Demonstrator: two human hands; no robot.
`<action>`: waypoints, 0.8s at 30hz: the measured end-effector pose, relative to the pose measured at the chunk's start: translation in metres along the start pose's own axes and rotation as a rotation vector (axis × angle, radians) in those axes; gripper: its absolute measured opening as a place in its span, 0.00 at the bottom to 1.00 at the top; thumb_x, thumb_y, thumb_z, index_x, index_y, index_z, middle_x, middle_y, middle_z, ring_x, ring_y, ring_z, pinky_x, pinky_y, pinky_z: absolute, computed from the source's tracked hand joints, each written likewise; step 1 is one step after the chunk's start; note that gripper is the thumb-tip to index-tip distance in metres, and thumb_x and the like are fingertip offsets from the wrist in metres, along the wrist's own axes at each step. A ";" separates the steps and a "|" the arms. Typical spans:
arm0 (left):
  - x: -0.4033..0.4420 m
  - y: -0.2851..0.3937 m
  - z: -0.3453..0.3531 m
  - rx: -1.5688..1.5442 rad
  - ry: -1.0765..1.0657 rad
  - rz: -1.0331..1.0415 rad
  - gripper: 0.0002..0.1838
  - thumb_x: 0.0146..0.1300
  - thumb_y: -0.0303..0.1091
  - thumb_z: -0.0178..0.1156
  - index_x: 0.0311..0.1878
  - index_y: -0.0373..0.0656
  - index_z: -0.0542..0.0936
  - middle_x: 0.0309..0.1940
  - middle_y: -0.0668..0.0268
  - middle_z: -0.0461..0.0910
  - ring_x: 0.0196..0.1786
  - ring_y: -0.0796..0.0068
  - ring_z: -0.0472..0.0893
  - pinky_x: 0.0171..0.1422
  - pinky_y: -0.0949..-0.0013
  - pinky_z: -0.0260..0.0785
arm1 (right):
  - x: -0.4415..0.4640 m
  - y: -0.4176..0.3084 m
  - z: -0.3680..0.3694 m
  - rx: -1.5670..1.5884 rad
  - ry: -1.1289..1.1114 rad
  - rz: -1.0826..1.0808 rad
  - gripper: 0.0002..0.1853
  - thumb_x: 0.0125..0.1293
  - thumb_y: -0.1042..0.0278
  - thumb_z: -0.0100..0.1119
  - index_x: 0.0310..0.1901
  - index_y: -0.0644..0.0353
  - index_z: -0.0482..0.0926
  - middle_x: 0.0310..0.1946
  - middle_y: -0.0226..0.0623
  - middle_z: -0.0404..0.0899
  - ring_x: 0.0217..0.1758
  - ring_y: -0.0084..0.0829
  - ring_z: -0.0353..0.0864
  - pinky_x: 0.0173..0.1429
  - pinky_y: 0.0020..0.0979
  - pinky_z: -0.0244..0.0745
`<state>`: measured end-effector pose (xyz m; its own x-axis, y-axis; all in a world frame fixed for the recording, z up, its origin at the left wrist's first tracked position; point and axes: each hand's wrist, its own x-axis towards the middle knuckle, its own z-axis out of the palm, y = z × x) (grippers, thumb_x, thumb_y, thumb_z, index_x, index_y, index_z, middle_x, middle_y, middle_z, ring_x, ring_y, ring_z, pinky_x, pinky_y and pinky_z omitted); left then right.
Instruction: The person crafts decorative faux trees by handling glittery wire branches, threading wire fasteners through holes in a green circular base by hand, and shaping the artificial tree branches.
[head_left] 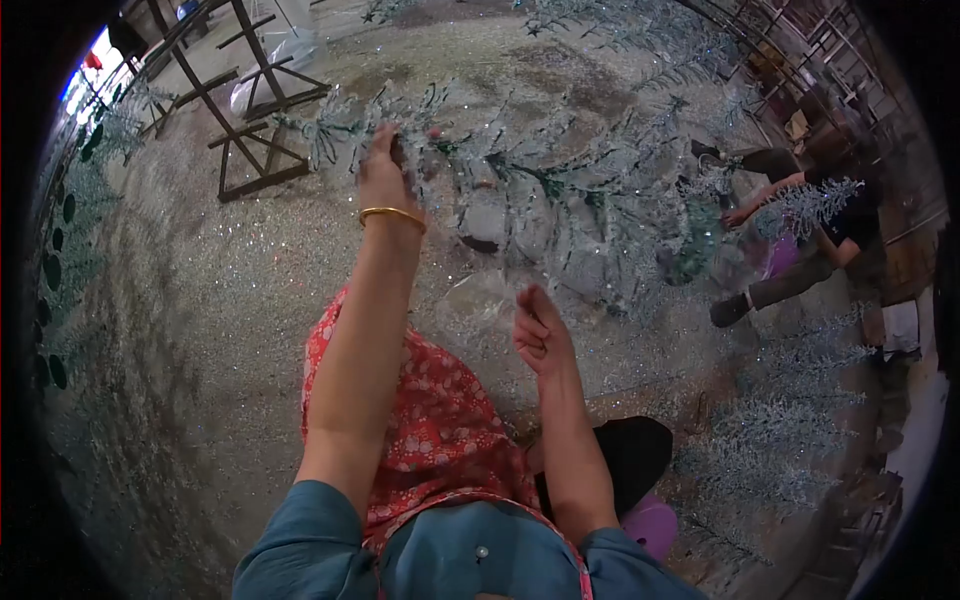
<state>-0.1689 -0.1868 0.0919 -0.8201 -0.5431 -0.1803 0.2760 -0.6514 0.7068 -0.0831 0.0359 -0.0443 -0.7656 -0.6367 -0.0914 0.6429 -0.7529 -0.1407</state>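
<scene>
A frosted green artificial tree [560, 185] lies sideways across the view, its narrow end at the left and its wide end at the right. My left hand [388, 175], below a gold bangle, reaches up to the stem near the narrow end; its fingertips are blurred among the branches, and its grip cannot be made out. Below the middle of the tree is my right hand [541, 330], its fingers curled together beside the lower branch tips. Whatever may be between those fingers is too small to tell.
Dark metal stands [262, 185] are on the glittery floor at the upper left. At the right sits another person [850, 230], holding a frosted branch. More frosted branches [770, 450] lie at the lower right, and green ones [90, 220] are at the far left.
</scene>
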 end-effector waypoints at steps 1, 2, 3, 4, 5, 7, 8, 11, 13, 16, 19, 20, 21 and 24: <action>0.001 0.000 -0.001 -0.001 0.006 -0.001 0.12 0.58 0.44 0.49 0.33 0.46 0.76 0.29 0.68 0.76 0.26 0.77 0.74 0.28 0.72 0.67 | -0.004 -0.010 -0.010 -0.085 0.200 -0.064 0.10 0.62 0.61 0.48 0.40 0.55 0.75 0.29 0.27 0.76 0.10 0.10 0.52 0.09 0.13 0.42; 0.004 -0.001 -0.001 0.027 0.048 0.023 0.12 0.56 0.44 0.52 0.30 0.45 0.76 0.26 0.70 0.74 0.23 0.77 0.72 0.27 0.72 0.65 | -0.007 -0.020 -0.020 -0.171 0.397 -0.131 0.11 0.61 0.60 0.49 0.40 0.55 0.75 0.24 0.28 0.75 0.10 0.10 0.53 0.09 0.15 0.41; 0.007 -0.002 -0.001 0.056 0.088 0.047 0.12 0.54 0.43 0.55 0.27 0.45 0.76 0.23 0.71 0.72 0.21 0.78 0.69 0.26 0.72 0.63 | -0.012 -0.030 -0.032 -0.170 0.400 -0.130 0.11 0.61 0.60 0.49 0.40 0.55 0.75 0.24 0.28 0.75 0.10 0.10 0.53 0.09 0.15 0.41; 0.008 -0.003 -0.001 0.086 0.127 0.069 0.12 0.52 0.43 0.57 0.24 0.44 0.76 0.20 0.72 0.71 0.19 0.78 0.67 0.24 0.72 0.61 | -0.017 -0.041 -0.041 -0.347 0.475 -0.166 0.11 0.62 0.61 0.48 0.41 0.56 0.73 0.25 0.28 0.75 0.10 0.11 0.53 0.10 0.16 0.43; 0.007 -0.006 0.000 0.089 0.126 0.067 0.12 0.52 0.43 0.57 0.24 0.44 0.76 0.20 0.72 0.71 0.19 0.78 0.67 0.24 0.72 0.61 | -0.023 -0.050 -0.051 -0.525 0.548 -0.203 0.11 0.62 0.62 0.48 0.42 0.57 0.72 0.27 0.29 0.76 0.10 0.13 0.53 0.10 0.17 0.46; 0.003 -0.014 0.004 0.469 0.018 0.650 0.10 0.47 0.37 0.62 0.24 0.40 0.74 0.16 0.69 0.69 0.20 0.71 0.69 0.27 0.67 0.62 | -0.030 -0.060 -0.032 -0.773 0.676 -0.181 0.12 0.61 0.61 0.48 0.43 0.57 0.71 0.25 0.29 0.75 0.11 0.14 0.55 0.11 0.18 0.48; 0.010 -0.020 -0.002 0.471 0.014 0.646 0.10 0.47 0.37 0.62 0.24 0.40 0.74 0.16 0.69 0.69 0.20 0.71 0.69 0.27 0.67 0.62 | -0.032 -0.066 -0.025 -1.022 0.794 -0.153 0.13 0.61 0.60 0.47 0.43 0.58 0.71 0.24 0.30 0.74 0.12 0.15 0.58 0.12 0.19 0.50; 0.019 -0.031 -0.013 0.877 0.051 1.170 0.09 0.42 0.30 0.63 0.22 0.38 0.73 0.16 0.62 0.70 0.20 0.63 0.70 0.28 0.64 0.62 | -0.040 -0.091 -0.036 -1.330 0.838 -0.034 0.13 0.62 0.59 0.45 0.42 0.58 0.71 0.22 0.30 0.73 0.13 0.15 0.62 0.13 0.19 0.53; -0.006 -0.022 -0.002 0.988 0.022 1.151 0.09 0.40 0.28 0.63 0.21 0.38 0.71 0.17 0.57 0.71 0.22 0.57 0.71 0.29 0.64 0.62 | -0.043 -0.105 -0.022 -1.530 0.844 0.018 0.13 0.62 0.61 0.44 0.41 0.60 0.72 0.21 0.33 0.74 0.13 0.17 0.63 0.14 0.21 0.55; 0.000 -0.028 -0.006 1.019 -0.205 1.016 0.09 0.40 0.29 0.63 0.21 0.39 0.71 0.19 0.58 0.72 0.25 0.56 0.72 0.32 0.62 0.62 | -0.039 -0.122 0.004 -1.637 0.828 -0.022 0.12 0.62 0.65 0.44 0.40 0.62 0.73 0.21 0.34 0.74 0.13 0.18 0.63 0.14 0.21 0.56; 0.015 -0.045 -0.011 1.134 -0.334 1.058 0.11 0.39 0.29 0.63 0.22 0.39 0.70 0.19 0.58 0.72 0.28 0.55 0.72 0.35 0.60 0.62 | -0.037 -0.126 0.031 -1.370 0.746 -0.196 0.09 0.62 0.68 0.45 0.39 0.61 0.74 0.23 0.30 0.73 0.14 0.16 0.62 0.14 0.19 0.54; -0.001 -0.045 -0.009 1.235 -0.370 0.990 0.11 0.39 0.28 0.63 0.27 0.39 0.72 0.22 0.57 0.72 0.31 0.55 0.72 0.36 0.60 0.62 | -0.036 -0.126 0.039 -1.206 0.681 -0.270 0.08 0.61 0.69 0.47 0.39 0.61 0.74 0.24 0.28 0.72 0.14 0.14 0.60 0.15 0.18 0.53; -0.006 -0.050 -0.010 1.235 -0.376 0.999 0.11 0.39 0.28 0.63 0.27 0.39 0.72 0.22 0.57 0.72 0.31 0.55 0.72 0.36 0.60 0.62 | -0.034 -0.126 0.044 -1.201 0.676 -0.279 0.08 0.61 0.69 0.47 0.39 0.61 0.74 0.24 0.28 0.72 0.14 0.14 0.60 0.15 0.18 0.53; -0.032 -0.062 -0.007 1.231 -0.615 0.895 0.16 0.39 0.27 0.63 0.35 0.40 0.74 0.32 0.54 0.72 0.40 0.55 0.70 0.44 0.62 0.61 | -0.036 -0.120 0.054 -0.962 0.610 -0.344 0.07 0.60 0.69 0.50 0.38 0.60 0.74 0.25 0.26 0.70 0.14 0.13 0.58 0.15 0.17 0.50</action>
<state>-0.1562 -0.1331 0.0492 -0.7754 -0.0170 0.6312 0.4492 0.6877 0.5704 -0.1314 0.1400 0.0290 -0.9458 -0.0459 -0.3215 0.3217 -0.2688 -0.9079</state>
